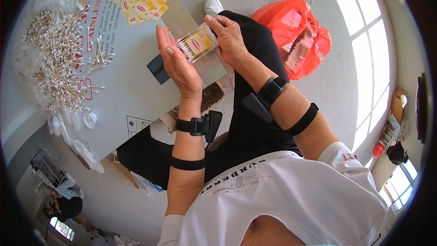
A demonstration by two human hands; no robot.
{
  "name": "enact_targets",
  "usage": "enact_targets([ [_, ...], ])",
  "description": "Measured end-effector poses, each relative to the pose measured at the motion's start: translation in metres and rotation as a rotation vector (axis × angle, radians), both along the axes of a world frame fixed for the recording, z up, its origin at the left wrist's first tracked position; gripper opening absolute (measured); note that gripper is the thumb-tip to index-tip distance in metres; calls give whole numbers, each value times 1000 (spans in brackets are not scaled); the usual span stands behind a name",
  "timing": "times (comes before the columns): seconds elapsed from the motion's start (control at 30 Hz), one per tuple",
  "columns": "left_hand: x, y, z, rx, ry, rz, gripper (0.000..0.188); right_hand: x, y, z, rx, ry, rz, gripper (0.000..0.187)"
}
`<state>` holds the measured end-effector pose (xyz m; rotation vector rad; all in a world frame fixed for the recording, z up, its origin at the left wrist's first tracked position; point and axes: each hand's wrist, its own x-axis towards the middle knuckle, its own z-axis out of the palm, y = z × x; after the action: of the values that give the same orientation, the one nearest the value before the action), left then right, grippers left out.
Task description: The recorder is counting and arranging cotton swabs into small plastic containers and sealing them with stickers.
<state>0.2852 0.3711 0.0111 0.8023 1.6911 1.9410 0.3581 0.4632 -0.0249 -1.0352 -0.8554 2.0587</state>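
pack of cotton swabs [199, 42], yellow label facing up — in the head view it is held above the near edge of the table [132, 77]. the right hand [230, 38] is closed on its right end, thumb on top. the left hand [183, 66] is spread flat, fingers straight, at the pack's left end — whether it presses there i cannot tell. beyond it on the table lie yellow labels [144, 3]; further left, a heap of loose swabs [54, 59]. a red plastic bag [273, 14] sits on the floor at right.
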Motion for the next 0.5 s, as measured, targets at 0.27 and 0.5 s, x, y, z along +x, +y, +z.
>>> enact_targets([
  [0.27,1,0,1,-21,13,10,81,0,0,8,-21,-4,6,17],
  [0.5,-1,-1,0,50,-42,11,79,0,-1,10,87,-32,11,13],
])
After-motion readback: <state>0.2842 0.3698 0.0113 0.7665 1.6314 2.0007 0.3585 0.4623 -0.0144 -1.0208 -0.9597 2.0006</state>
